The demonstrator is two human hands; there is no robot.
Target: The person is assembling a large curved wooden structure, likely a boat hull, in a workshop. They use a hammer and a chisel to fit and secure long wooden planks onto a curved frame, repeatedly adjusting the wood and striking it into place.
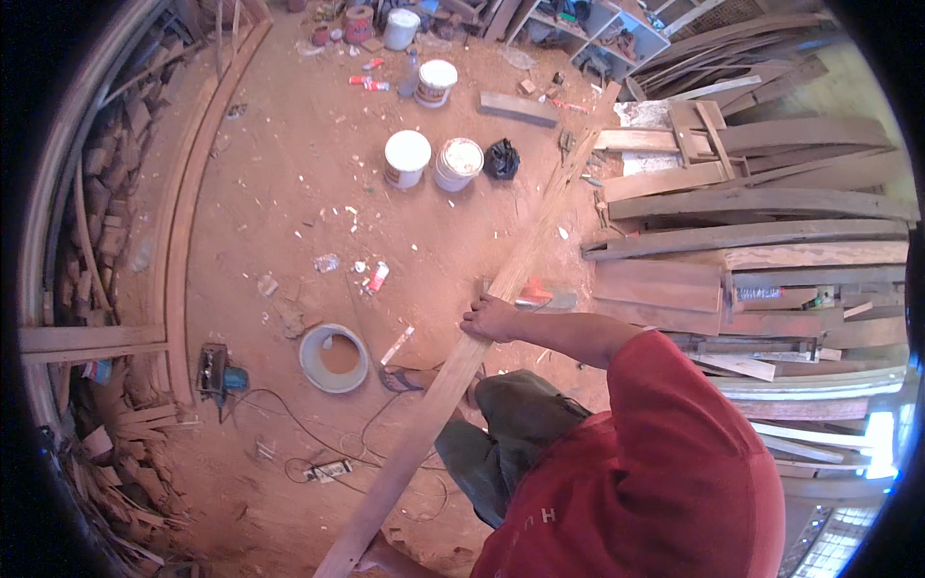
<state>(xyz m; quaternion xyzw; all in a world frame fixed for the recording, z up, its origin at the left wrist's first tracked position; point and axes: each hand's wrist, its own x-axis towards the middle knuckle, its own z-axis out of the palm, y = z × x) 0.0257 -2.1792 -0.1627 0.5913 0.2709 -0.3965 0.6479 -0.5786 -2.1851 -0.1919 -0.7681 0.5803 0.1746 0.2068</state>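
A long, pale wooden plank (436, 400) runs slantwise from the lower edge up to the stacked wood at the upper right. My right hand (493, 319) is closed over it near its middle, with the fingers wrapped on the far edge. At the plank's near end, my left hand (382, 556) grips the edge from the right side; part of its fingers is hidden beneath the wood. Just beyond my right hand, partly behind the plank, lies an orange-handled tool (544, 293) with a grey blade. My bent knees are beside the plank.
A circular saw (220, 374) with a trailing cable and a power strip (328, 470) lie on the dusty floor. Nearby stands an open bucket (333, 358). White buckets (408, 157) and a black bag (502, 159) are farther off. Stacked boards (752, 205) line the right; offcuts (114, 231) fill the left.
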